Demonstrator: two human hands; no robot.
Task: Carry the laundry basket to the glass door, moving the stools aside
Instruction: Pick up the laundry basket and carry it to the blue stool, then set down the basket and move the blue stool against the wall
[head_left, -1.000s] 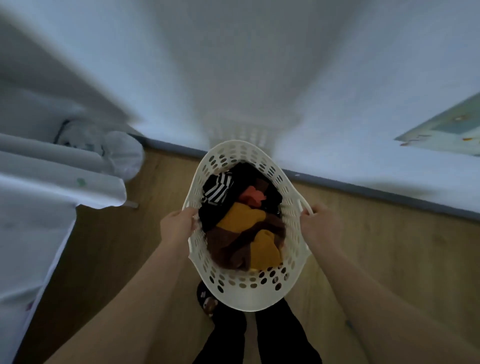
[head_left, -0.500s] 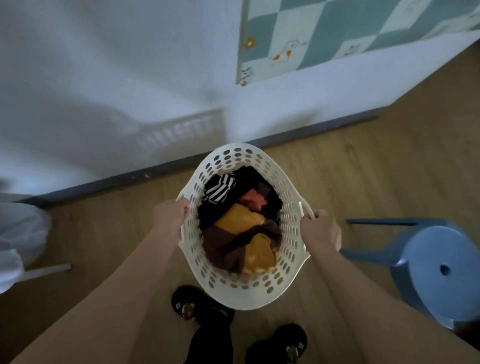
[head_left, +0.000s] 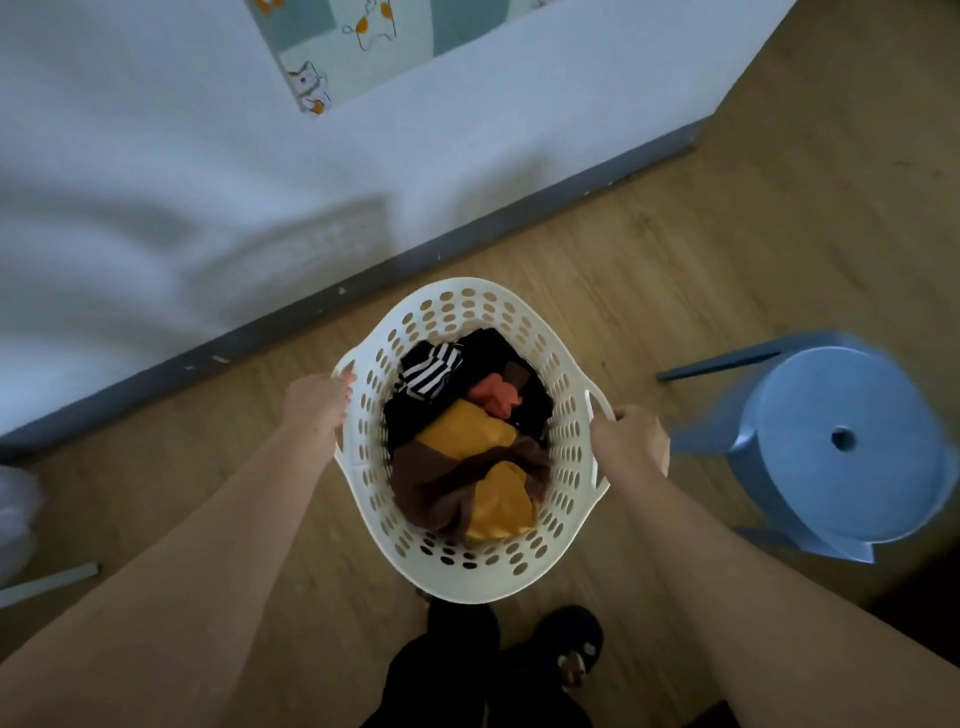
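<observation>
A white perforated laundry basket (head_left: 457, 564) hangs above the wooden floor, filled with clothes (head_left: 470, 447) in yellow, brown, black, stripes and coral. My left hand (head_left: 318, 399) grips its left rim and my right hand (head_left: 628, 439) grips the handle on its right side. A blue plastic stool (head_left: 841, 447) with a round seat and a centre hole stands on the floor just right of my right hand. No glass door is in view.
A white wall with a grey baseboard (head_left: 332, 306) runs diagonally ahead, with a checkered cartoon poster (head_left: 358, 47) on it. A white object (head_left: 15, 514) shows at the left edge. My feet in dark slippers (head_left: 571, 644) are below the basket. Wooden floor opens to the upper right.
The view has swung right along the wall. The white furniture on the left has left the frame and the blue stool has come further into view on the right. Both hands keep hold of the basket.
</observation>
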